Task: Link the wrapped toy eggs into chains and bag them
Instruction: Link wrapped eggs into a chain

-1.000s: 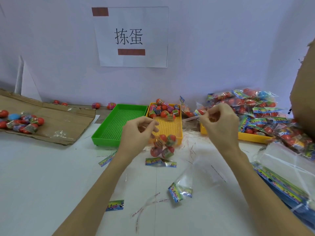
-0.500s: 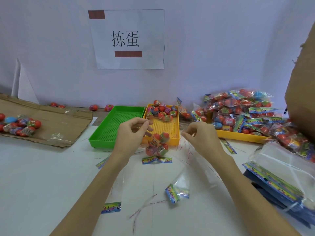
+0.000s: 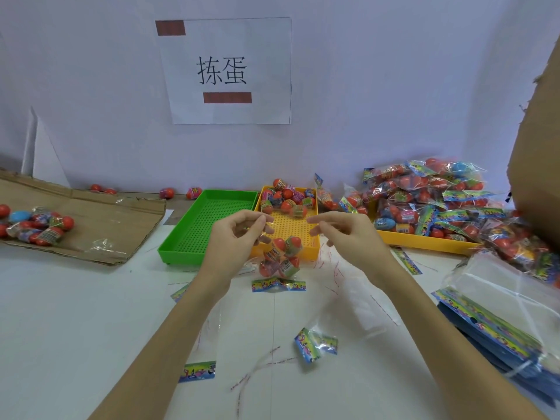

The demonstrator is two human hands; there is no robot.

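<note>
My left hand (image 3: 239,237) pinches the top of a clear bag of wrapped toy eggs (image 3: 280,257), which hangs in front of the yellow tray (image 3: 313,253). The bag's colourful header card (image 3: 278,284) dangles at its lower end, just above the table. My right hand (image 3: 345,234) hovers a short way to the right of the bag's top, fingers loosely stretched toward it and holding nothing that I can see. Several loose wrapped eggs (image 3: 288,198) lie at the far end of the yellow tray.
A green tray (image 3: 209,225) sits left of the yellow one. Filled bags (image 3: 424,201) pile up on another yellow tray (image 3: 424,242) at right, with stacked unfilled bags (image 3: 500,301) nearer. Cardboard (image 3: 97,228) holding eggs (image 3: 36,225) lies at left. A loose bag (image 3: 315,344) and peeled strips (image 3: 260,368) litter the table.
My right hand pulled a thin strip away to the right, dropped lower, then came back toward the bag's top without it. My left hand kept hold of the bag.
</note>
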